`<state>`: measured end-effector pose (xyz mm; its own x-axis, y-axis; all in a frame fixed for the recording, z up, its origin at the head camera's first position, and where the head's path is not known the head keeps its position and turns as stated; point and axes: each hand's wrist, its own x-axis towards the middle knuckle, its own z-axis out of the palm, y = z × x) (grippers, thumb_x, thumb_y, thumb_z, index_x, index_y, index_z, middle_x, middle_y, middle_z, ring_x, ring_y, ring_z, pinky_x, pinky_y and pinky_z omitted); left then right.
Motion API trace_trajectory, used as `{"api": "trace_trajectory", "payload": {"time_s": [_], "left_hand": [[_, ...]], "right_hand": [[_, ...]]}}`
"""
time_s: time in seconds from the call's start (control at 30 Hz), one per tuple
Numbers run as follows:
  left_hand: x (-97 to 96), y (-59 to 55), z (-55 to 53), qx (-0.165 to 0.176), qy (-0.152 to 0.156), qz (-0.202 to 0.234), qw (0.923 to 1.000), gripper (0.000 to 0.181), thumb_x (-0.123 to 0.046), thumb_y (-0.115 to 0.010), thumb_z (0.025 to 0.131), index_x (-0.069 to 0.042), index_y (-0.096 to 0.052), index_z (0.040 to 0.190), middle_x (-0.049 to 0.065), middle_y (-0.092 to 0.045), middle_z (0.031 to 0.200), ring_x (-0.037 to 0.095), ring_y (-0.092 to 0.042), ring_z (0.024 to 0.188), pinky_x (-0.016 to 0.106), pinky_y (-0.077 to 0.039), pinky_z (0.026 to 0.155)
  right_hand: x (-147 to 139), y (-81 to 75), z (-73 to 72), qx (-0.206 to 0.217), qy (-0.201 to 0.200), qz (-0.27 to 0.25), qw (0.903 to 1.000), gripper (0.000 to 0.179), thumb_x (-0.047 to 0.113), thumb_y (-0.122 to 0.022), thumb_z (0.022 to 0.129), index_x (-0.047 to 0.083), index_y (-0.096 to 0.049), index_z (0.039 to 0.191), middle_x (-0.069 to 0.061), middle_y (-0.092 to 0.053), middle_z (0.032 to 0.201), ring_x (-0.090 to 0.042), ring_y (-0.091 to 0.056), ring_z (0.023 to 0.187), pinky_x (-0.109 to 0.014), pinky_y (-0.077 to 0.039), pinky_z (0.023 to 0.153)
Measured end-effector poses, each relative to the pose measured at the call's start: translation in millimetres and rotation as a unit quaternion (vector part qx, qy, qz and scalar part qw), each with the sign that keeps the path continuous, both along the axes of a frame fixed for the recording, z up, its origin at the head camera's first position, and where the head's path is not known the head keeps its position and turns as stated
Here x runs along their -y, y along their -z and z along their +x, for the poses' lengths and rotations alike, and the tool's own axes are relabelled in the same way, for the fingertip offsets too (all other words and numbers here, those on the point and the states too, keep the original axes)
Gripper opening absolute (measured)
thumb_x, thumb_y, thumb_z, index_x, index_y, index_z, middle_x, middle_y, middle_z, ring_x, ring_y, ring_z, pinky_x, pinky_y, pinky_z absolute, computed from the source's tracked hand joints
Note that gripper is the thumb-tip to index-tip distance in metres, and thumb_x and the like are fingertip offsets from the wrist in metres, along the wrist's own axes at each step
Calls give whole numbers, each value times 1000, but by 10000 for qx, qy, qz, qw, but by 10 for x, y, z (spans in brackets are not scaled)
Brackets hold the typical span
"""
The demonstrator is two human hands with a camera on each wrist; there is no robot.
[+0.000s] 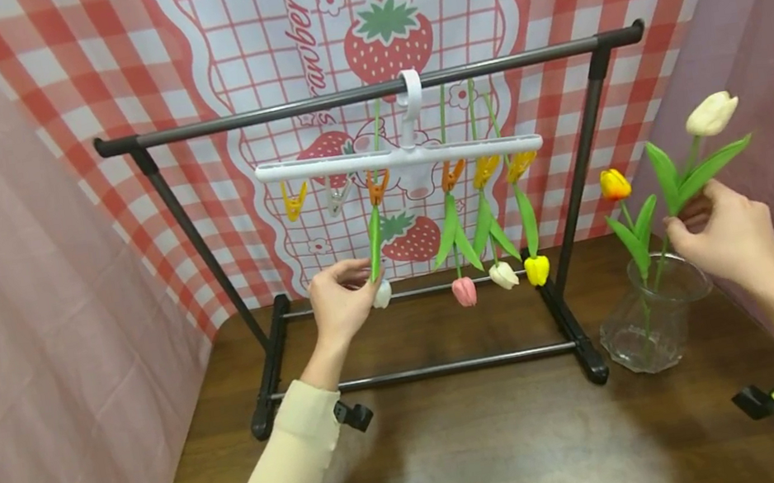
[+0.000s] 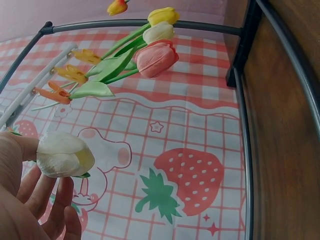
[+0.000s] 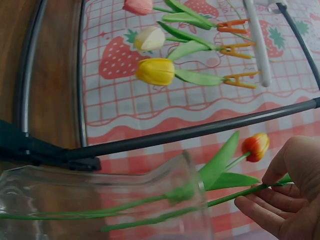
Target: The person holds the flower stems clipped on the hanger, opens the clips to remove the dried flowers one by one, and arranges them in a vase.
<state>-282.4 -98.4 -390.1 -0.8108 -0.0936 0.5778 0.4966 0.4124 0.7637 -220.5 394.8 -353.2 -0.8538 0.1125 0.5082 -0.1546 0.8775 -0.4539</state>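
Observation:
My left hand pinches a white tulip near its bloom; the flower hangs upside down, its stem at an orange clip on the white hanger. In the left wrist view the bloom sits beside my thumb. At the right, my right hand pinches the stem of an upright cream tulip, its lower stem inside the clear glass vase. An orange-yellow tulip stands in that vase. Pink, cream and yellow tulips hang upside down from other clips.
The hanger hooks over the bar of a black and grey rack on the wooden table. A yellow clip and a white clip hold no flowers. Checked strawberry cloth hangs behind; pink curtains flank the table.

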Motion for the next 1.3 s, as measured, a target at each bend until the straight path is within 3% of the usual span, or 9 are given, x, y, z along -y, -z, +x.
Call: {"api": "trace_trajectory", "payload": {"time_s": [0.33,0.47,0.7,0.87,1.1,1.3], "left_hand": [[-1,11,3,-69,6,39,10000,17,-8,-89,82,0,-83,96,17,-81,83,31,-77,69,19,-57,64],[-13,18,-1,-103,-4,81,9999,15,-7,-88,82,-1,-83,95,16,-81,82,28,-77,69,21,-59,64],[-21,31,-11,-123,22,118,9999,15,-6,-88,81,-1,-83,94,16,-81,81,30,-77,69,35,-64,66],[-12,43,-28,-155,32,122,9998,14,-5,-88,81,-1,-83,94,16,-81,80,32,-77,68,32,-62,66],[-11,51,-33,-167,40,107,9998,15,-7,-89,81,-1,-83,94,16,-81,80,31,-77,69,28,-61,65],[-21,34,-11,-168,91,189,9996,14,-6,-88,82,-1,-83,94,17,-81,80,33,-77,69,19,-57,64]], "right_hand": [[-11,189,-24,273,-51,202,9994,32,18,-70,90,-5,-65,111,-29,-78,96,31,-38,68,-34,-39,71],[-10,231,-33,341,-78,210,9992,32,17,-71,90,-6,-65,111,-28,-78,95,31,-38,68,-39,-41,72],[-17,284,-14,477,-91,280,9984,32,17,-71,89,-7,-66,110,-27,-79,93,32,-37,68,-37,-40,72],[-12,318,-7,505,-116,308,9982,31,17,-72,88,-6,-67,108,-26,-79,92,30,-41,67,-41,-42,71],[-11,362,-23,513,-129,417,9977,31,17,-74,87,-7,-67,105,-25,-79,90,-1,-66,64,-51,-45,74],[-17,394,-16,689,-146,475,9964,32,18,-74,89,-8,-68,105,-24,-79,88,-24,-74,67,-52,-48,74]]}}
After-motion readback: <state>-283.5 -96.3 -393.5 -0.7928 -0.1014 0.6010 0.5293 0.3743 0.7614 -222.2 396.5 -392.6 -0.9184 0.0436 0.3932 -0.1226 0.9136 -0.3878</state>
